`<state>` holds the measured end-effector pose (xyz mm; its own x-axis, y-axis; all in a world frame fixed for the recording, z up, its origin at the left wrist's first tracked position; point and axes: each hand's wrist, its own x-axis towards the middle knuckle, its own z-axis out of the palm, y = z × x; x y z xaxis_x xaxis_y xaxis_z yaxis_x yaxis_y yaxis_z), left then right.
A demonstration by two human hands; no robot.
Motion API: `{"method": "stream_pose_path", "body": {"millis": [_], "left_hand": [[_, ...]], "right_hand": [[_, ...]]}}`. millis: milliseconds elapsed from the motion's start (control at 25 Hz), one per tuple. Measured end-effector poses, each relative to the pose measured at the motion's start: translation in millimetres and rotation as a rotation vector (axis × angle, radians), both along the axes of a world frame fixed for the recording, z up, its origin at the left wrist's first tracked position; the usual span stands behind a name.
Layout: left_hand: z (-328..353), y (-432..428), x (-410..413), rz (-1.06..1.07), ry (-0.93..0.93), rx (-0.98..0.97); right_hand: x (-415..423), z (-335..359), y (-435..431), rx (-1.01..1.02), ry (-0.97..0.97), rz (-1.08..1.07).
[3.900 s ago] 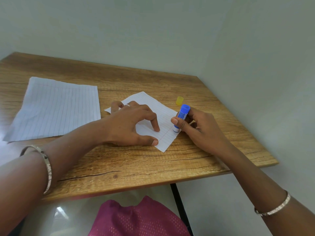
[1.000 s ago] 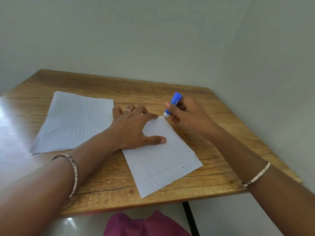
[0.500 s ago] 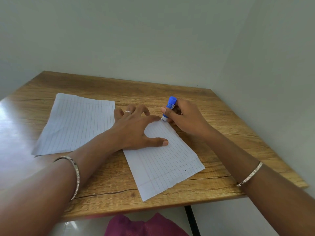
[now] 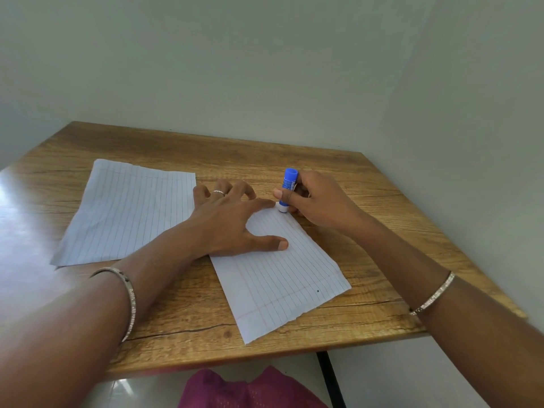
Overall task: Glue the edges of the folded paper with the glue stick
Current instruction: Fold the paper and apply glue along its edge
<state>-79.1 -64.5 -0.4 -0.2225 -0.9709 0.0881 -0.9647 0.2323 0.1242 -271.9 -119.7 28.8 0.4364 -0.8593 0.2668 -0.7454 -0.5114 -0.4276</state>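
Note:
A folded sheet of lined paper [image 4: 282,278] lies on the wooden table [image 4: 368,231], running from the middle toward the near edge. My left hand [image 4: 232,222] presses flat on its far end, fingers spread, thumb on the sheet. My right hand [image 4: 318,201] grips a blue glue stick [image 4: 289,187], held nearly upright. The stick's white tip touches the paper's far right corner, just beside my left index fingertip.
A second lined sheet [image 4: 132,210] lies flat on the table to the left. Pale walls close in behind and to the right. A black table leg [image 4: 329,378] and pink cloth [image 4: 250,390] show below the near edge.
Over the last second the glue stick's tip came down from above the table onto the paper's far right corner. Earlier still, the paper lay turned and farther back, and a yellow cap stood beside it.

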Motion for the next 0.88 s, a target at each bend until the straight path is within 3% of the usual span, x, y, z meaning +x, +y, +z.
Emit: {"method": "stream_pose_path", "body": {"millis": [880], "left_hand": [[0.1,-1.0,0.2,0.017,0.015,0.029]], "right_hand": [[-23.7,2.8,31.5,0.047,0.022,-0.014]]}}
